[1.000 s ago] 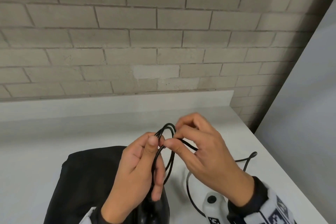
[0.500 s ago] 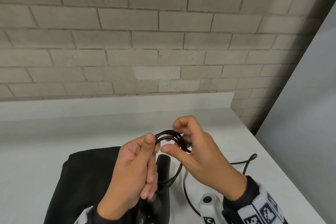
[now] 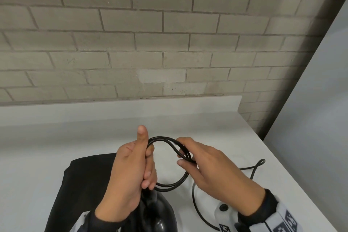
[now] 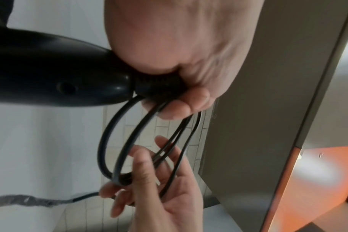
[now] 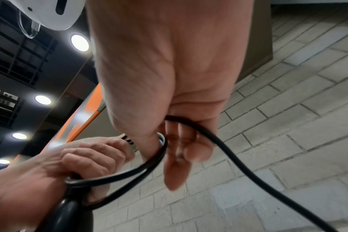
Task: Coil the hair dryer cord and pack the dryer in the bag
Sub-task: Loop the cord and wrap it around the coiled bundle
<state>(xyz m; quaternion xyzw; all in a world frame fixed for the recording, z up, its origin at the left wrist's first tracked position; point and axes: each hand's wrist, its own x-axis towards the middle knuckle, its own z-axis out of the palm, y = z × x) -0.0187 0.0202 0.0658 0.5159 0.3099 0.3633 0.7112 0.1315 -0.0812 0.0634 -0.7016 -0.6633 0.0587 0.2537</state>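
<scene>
The black hair dryer (image 3: 160, 214) hangs low in front of me, its handle end (image 4: 50, 78) up against my left hand (image 3: 146, 156). That hand grips several loops of the black cord (image 3: 165, 138) at the strain relief, thumb pointing up. My right hand (image 3: 181, 151) pinches the far side of the same loops (image 4: 117, 141), thumb below and fingers above. The rest of the cord (image 3: 258, 164) trails from my right hand over the counter to the right. The black bag (image 3: 81, 184) lies flat on the counter, under and left of my left hand.
The white counter (image 3: 56, 147) ends at a raised lip along the grey brick wall (image 3: 169, 43). Its right edge runs diagonally beside a pale panel (image 3: 310, 118). The loose cord makes a small loop near that edge.
My hands have drawn apart, the right one moving right and down, so the narrow upright bundle is now a wide loop between them. My left thumb has lifted off the cord.
</scene>
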